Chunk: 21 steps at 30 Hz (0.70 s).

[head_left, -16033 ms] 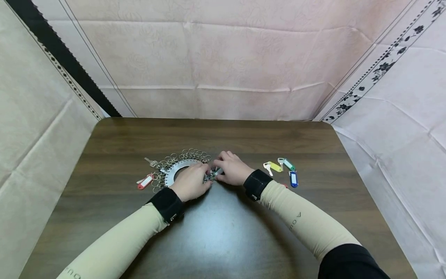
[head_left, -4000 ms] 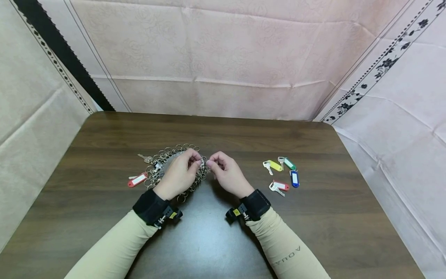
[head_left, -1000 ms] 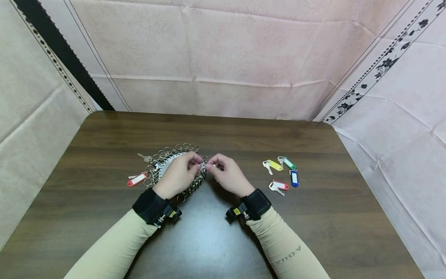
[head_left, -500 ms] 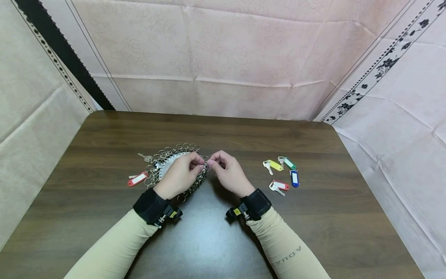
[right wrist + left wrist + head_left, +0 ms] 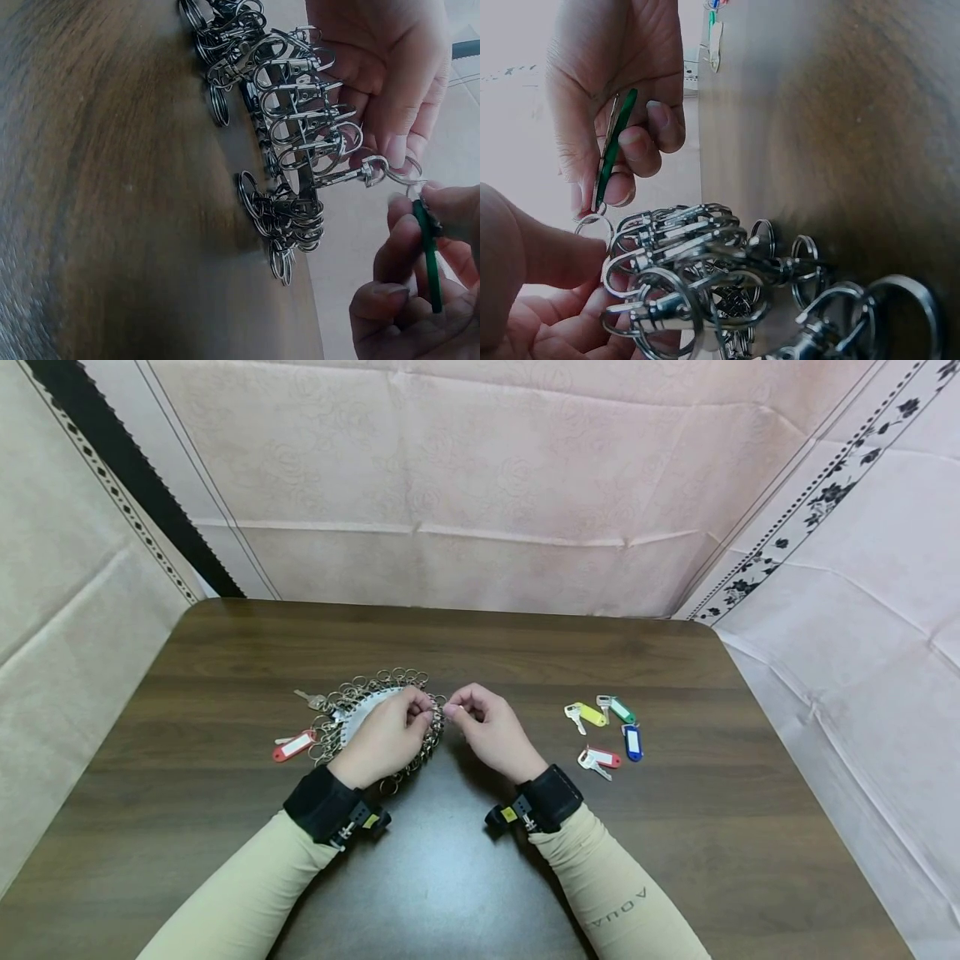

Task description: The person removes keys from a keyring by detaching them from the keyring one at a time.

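Observation:
In the head view my left hand (image 5: 386, 739) lies over the right part of a pale ring-shaped holder (image 5: 369, 703) fringed with metal swivel clasps and split rings. Its thumb and fingers pinch a split ring (image 5: 406, 171), which hangs from a swivel clasp (image 5: 349, 177) standing out from the row. Facing it, my right hand (image 5: 497, 739) pinches a green key tag (image 5: 613, 154) with a silver key (image 5: 602, 161) flat against it. A small loop at the tag's end meets the split ring between both sets of fingertips.
On the left, a red key tag (image 5: 293, 746) and a loose-hanging key (image 5: 311, 699) are attached to the holder. To the right lie key tags with keys: yellow (image 5: 592, 715), green (image 5: 622, 710), blue (image 5: 633, 743) and red (image 5: 603, 758). The wooden table (image 5: 465, 877) reaches back to a cloth backdrop.
Since the oldest frame the holder has shifted slightly left, and my right forearm has swung inward, uncovering the red tag on the right. Over the last second only the fingertips shift slightly.

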Each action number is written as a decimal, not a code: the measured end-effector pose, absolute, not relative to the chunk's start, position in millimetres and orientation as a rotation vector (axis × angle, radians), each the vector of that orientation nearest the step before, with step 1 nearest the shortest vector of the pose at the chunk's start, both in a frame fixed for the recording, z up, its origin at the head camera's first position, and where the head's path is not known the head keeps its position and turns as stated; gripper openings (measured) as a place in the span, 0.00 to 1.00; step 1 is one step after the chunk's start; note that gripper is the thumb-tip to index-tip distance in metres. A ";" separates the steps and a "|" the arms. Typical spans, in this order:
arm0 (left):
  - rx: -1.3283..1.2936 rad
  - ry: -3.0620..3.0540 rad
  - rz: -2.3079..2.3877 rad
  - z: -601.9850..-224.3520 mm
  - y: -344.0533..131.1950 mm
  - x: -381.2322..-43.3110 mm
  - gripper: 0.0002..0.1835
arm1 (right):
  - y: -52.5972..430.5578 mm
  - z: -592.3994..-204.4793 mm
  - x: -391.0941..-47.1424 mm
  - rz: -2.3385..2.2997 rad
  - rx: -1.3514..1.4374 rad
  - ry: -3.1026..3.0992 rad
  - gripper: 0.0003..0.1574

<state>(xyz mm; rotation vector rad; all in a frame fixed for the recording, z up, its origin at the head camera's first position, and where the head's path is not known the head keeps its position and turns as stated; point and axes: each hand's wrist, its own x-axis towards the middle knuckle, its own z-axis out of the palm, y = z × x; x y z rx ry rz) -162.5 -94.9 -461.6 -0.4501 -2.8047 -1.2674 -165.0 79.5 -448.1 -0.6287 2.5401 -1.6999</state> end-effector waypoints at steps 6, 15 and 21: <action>-0.394 -2.769 -1.295 -462.3 -94.5 -162.6 0.05 | 79.1 -448.3 -164.5 -1.627 -0.619 2.501 0.08; -0.404 -2.740 -1.277 -460.6 -94.6 -161.8 0.03 | 77.7 -448.2 -164.3 -1.647 -0.637 2.556 0.06; -0.483 -2.739 -1.305 -460.4 -93.1 -161.4 0.02 | 77.8 -446.7 -163.6 -1.673 -0.632 2.587 0.06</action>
